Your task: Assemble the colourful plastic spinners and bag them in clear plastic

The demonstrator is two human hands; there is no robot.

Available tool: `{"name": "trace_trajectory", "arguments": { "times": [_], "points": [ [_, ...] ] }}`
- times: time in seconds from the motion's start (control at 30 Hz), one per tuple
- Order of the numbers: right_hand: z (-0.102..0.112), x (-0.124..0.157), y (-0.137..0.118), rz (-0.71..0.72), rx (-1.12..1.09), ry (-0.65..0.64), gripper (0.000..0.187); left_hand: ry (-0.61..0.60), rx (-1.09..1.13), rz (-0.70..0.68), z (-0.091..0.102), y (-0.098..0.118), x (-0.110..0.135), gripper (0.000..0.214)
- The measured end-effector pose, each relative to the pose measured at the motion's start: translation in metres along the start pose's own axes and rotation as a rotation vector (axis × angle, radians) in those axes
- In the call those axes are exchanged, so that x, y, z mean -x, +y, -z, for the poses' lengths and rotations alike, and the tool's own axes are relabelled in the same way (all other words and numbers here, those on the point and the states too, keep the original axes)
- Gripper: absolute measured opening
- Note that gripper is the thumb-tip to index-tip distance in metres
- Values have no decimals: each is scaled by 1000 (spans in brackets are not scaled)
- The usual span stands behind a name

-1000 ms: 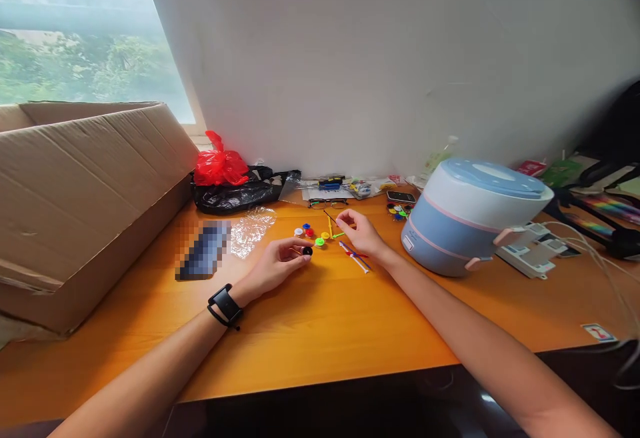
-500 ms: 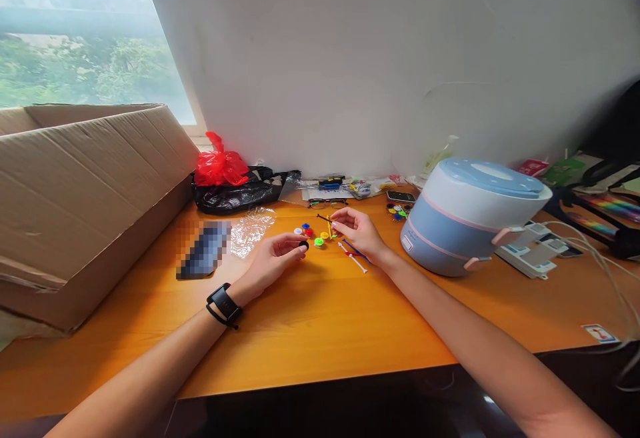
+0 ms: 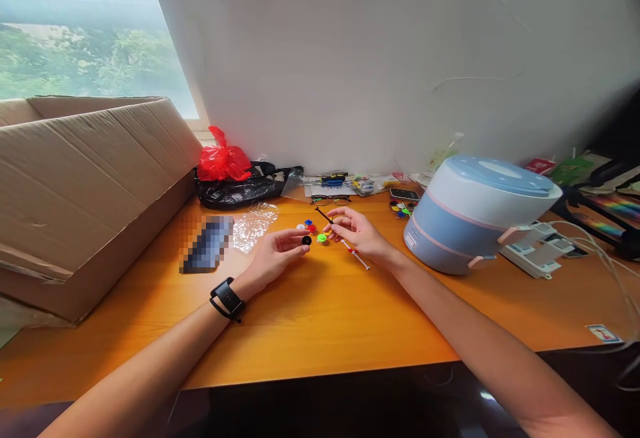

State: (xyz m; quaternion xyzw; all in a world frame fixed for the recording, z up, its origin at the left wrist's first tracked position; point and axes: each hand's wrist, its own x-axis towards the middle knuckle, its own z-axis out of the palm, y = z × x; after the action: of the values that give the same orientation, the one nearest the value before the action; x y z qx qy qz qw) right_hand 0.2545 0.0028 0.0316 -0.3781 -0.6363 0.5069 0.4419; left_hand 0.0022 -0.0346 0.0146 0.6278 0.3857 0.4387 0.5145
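Between the thumb and fingers of my left hand [image 3: 277,255] is a small round black disc [image 3: 307,241], its face with a paler centre turned towards me. My right hand [image 3: 357,231] pinches a thin black plastic rod [image 3: 323,214] that slants up and left from the fingertips. Between the hands on the table lie a bright green disc [image 3: 322,239], a red disc [image 3: 311,229], a white one [image 3: 301,227] and a blue one [image 3: 309,222]. A white rod with a red part [image 3: 356,255] lies under my right hand, partly covered by it.
A cardboard box [image 3: 90,191] stands at the left, a blue and white lunch box [image 3: 475,218] at the right beside a power strip [image 3: 535,255]. Along the wall are a red bag [image 3: 223,158], a black bag [image 3: 240,191], eyeglasses [image 3: 330,199] and a phone [image 3: 404,195].
My right hand has shifted slightly, and the black rod now slants more steeply. In my left hand the black disc has turned its face more towards me. The whole view has shifted slightly.
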Motion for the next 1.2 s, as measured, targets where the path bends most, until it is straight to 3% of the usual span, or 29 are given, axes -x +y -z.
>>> {"name": "trace_trajectory", "arguments": {
  "times": [0.13, 0.37, 0.63, 0.9, 1.2],
  "points": [
    [-1, 2, -4, -30, -46, -17, 42, 23, 10, -4, 0, -1, 0, 46],
    [-8, 12, -7, -71, 108, -164, 38, 22, 56, -28, -2, 2, 0, 41],
    [-25, 17, -1, 93, 259, -240, 27, -54, 83, -16, -4, 5, 2, 48],
    [-34, 20, 9, 120, 203, -202, 22, -49, -9, -128, -4, 6, 1, 36],
    [-32, 22, -2, 200, 267, -201, 21, -37, -94, -208, -2, -2, -1, 33]
  ]
}}
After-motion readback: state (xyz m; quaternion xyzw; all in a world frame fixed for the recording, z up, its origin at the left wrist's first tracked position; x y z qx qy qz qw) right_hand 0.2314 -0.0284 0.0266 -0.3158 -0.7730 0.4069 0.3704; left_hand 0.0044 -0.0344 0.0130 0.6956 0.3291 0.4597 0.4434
